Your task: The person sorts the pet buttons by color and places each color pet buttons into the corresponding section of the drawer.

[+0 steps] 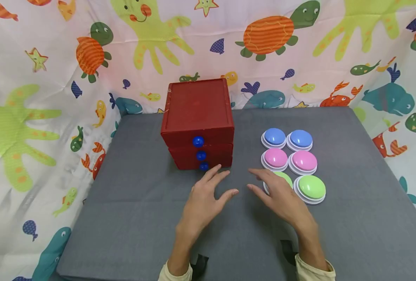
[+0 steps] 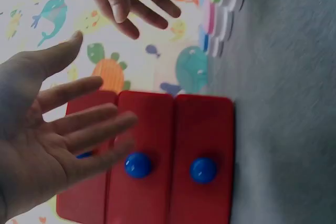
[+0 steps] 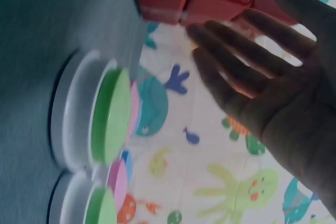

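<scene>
A sea-life fabric backdrop, printed with turtles, octopuses, whales and crabs, hangs behind and beside a grey-covered desk; clock bearings read from the person's side, with 12 at the far edge. At 11 o'clock from the desk's middle stands a red three-drawer chest, upright, its fronts facing 6 o'clock.

Nearer the person, two bare hands are held up over the desk, both empty, fingers extended and loosely spread. The left hand is at 6 o'clock from the chest, near its lower front, fingertips aimed toward 1 o'clock and thumb toward 2. The right hand, at 3 o'clock from its partner and well apart from it, points its fingers toward 10 o'clock and partly hides the nearest left-side button. Cream cuffs show at 6 o'clock, with black straps at the wrists.

At 2 o'clock, six domed push buttons on white bases sit in paired rows: blue buttons farthest, pink buttons between, green buttons closest.

Smallest in view, round blue knobs run down the chest's front, one to a drawer, the lowest just beyond the left fingertips.
</scene>
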